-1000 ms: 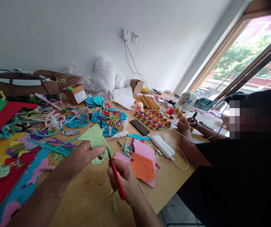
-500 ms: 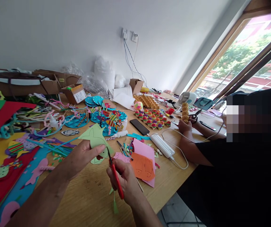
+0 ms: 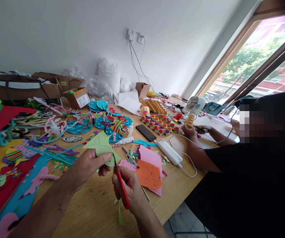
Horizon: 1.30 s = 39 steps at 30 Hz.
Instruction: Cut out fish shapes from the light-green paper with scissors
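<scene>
My left hand point(image 3: 89, 165) pinches a light green paper point(image 3: 101, 141) between thumb and fingers, and a fish-like outline is drawn on it in pencil. Red-handled scissors point(image 3: 121, 186) are gripped in my right hand point(image 3: 133, 186). Their dark blades meet the paper's right edge, close to my left thumb. Below the scissors, a thin green paper scrap point(image 3: 120, 213) lies near the table's front edge. Just right of my hands rests an orange paper point(image 3: 149, 173) with drawn outlines, on top of a pink sheet point(image 3: 151, 154).
At the right, a co-worker's hands point(image 3: 190, 130) hold scissors and a piece of egg carton. A phone point(image 3: 146, 133), a white power strip point(image 3: 169, 152) with its cable, and a painted egg tray point(image 3: 159, 125) occupy the middle. Coloured sheets point(image 3: 15, 178) and pipe cleaners point(image 3: 35, 114) spread leftward.
The green paper has tilted slightly in my left hand, whose fingers now show beneath it. The co-worker's egg carton piece and scissors have lowered and turned.
</scene>
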### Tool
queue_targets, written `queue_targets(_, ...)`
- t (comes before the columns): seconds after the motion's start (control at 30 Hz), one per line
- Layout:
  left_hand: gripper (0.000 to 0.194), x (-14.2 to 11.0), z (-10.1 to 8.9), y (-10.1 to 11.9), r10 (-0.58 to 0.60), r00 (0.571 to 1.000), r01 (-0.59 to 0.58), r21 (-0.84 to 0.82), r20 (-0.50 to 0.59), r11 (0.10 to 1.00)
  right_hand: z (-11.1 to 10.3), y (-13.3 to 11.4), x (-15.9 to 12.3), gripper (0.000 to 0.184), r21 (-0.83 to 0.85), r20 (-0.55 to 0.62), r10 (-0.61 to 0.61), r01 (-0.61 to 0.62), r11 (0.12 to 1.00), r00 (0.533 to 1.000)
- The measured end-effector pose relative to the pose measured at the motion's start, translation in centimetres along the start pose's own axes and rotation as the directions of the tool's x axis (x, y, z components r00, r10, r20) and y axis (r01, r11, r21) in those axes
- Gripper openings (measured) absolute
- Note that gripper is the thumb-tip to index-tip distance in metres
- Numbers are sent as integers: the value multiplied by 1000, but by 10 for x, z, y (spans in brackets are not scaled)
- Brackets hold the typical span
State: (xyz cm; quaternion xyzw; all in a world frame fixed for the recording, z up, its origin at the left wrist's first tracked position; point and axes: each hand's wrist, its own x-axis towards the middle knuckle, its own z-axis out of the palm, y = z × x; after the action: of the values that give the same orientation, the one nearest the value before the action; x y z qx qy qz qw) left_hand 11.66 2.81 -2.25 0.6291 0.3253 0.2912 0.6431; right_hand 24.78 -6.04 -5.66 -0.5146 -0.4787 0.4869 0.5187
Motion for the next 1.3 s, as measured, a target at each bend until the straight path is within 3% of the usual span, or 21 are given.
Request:
queue_targets(0.53, 30, 0, 1, -1, 9, 1000, -8, -86, 14, 996, -1, 8, 1, 23, 9, -25, -23, 23, 1000, 999)
queue_targets(0.8, 28, 0, -2, -4, -16, 999, 19, -79, 36, 997, -3, 4, 0, 21, -8, 16, -8, 9, 1000, 1000)
queue_targets(1.3, 27, 0, -8, 3, -97, 993, 97, -1, 61, 995, -7, 0, -3, 34, -84, 44, 17, -14, 996, 999)
